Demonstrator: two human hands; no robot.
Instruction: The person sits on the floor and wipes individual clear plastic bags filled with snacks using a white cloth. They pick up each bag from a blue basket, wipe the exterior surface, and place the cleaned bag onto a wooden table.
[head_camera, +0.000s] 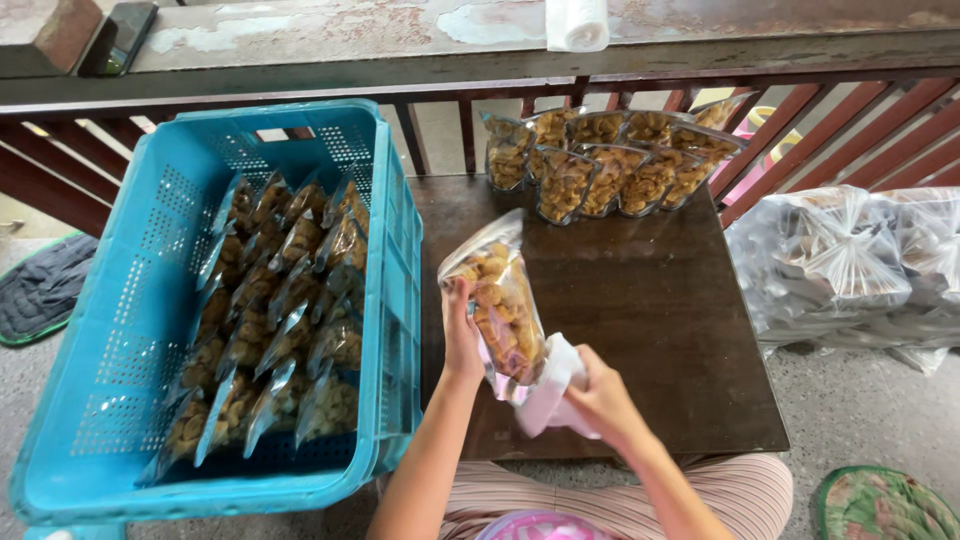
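My left hand (461, 335) grips the side of a clear plastic bag of brown fried snacks (500, 300), held tilted over a dark wooden table (650, 300). At the bag's lower end my right hand (598, 395) holds a crumpled white-and-pink cloth (550, 392) pressed against it. At the table's far edge stand several filled snack bags in rows (610, 165). To my left a blue plastic crate (150, 300) holds several more snack bags (275, 320) standing in rows.
A red-brown railing (840, 120) runs behind the table under a worn ledge with a white roll (577, 22). Large clear bags of packets (850, 265) lie on the floor at right. Floor mats lie at the left (40, 285) and bottom right (880, 505).
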